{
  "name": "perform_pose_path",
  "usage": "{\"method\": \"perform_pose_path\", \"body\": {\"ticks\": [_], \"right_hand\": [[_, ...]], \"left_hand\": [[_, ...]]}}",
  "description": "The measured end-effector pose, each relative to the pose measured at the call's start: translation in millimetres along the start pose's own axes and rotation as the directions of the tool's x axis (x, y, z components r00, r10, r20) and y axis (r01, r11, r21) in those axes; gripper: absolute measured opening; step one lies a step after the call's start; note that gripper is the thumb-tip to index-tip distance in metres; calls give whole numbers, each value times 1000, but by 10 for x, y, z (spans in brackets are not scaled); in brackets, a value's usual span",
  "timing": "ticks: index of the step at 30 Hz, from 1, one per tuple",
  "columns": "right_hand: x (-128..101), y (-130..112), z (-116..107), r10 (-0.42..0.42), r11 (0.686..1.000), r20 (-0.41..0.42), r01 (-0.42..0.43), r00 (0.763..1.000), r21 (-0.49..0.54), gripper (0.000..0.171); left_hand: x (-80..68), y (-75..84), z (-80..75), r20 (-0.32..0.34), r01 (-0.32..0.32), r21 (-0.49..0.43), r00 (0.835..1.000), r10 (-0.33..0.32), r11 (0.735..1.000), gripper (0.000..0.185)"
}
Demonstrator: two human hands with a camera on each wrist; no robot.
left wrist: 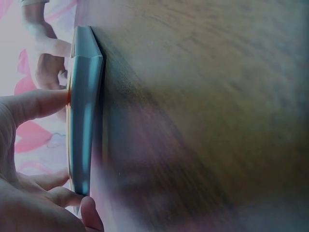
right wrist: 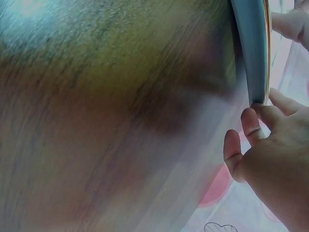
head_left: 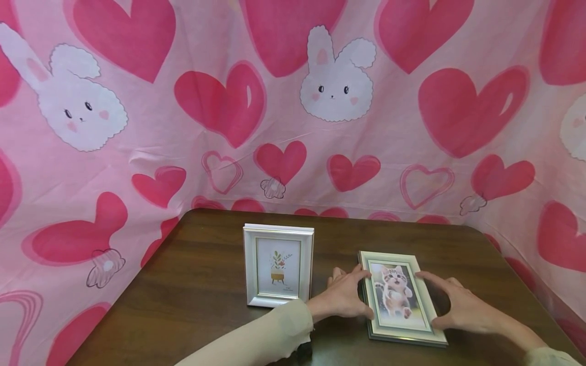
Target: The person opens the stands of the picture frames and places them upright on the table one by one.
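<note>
A cream picture frame (head_left: 423,295) with a kitten photo lies face up, low at the table's surface, on the right side of the head view. My left hand (head_left: 341,295) grips its left side, thumb near the lower corner and fingers farther up. On the opposite side my right hand (head_left: 467,305) holds the edge, its thumb low and a finger higher up. The left wrist view shows the thick side (left wrist: 84,121) of this frame between spread thumb and fingers. Fingertips (right wrist: 258,111) of the right hand meet the frame's end in the right wrist view.
A white picture frame (head_left: 278,231) with a plant print stands upright left of my left hand. Both are on a dark brown wooden table (head_left: 183,290). Pink cloth (head_left: 284,137) with hearts and rabbits hangs behind and beside the table.
</note>
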State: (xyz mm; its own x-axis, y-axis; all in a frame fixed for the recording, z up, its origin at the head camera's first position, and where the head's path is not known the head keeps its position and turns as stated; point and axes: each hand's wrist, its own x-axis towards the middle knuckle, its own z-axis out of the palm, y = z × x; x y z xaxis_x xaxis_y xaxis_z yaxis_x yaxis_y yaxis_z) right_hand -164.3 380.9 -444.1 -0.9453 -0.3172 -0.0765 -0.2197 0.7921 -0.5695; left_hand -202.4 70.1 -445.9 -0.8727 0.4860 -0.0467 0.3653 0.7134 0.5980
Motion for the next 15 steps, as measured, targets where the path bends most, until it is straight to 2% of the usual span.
{"method": "perform_pose_path", "body": {"ticks": [15], "right_hand": [[-26,-44,6,0,999,-25,-1,1000,-48,106]], "left_hand": [[-31,16,-1,-23,-15,8,1000,15,1000,86]]}}
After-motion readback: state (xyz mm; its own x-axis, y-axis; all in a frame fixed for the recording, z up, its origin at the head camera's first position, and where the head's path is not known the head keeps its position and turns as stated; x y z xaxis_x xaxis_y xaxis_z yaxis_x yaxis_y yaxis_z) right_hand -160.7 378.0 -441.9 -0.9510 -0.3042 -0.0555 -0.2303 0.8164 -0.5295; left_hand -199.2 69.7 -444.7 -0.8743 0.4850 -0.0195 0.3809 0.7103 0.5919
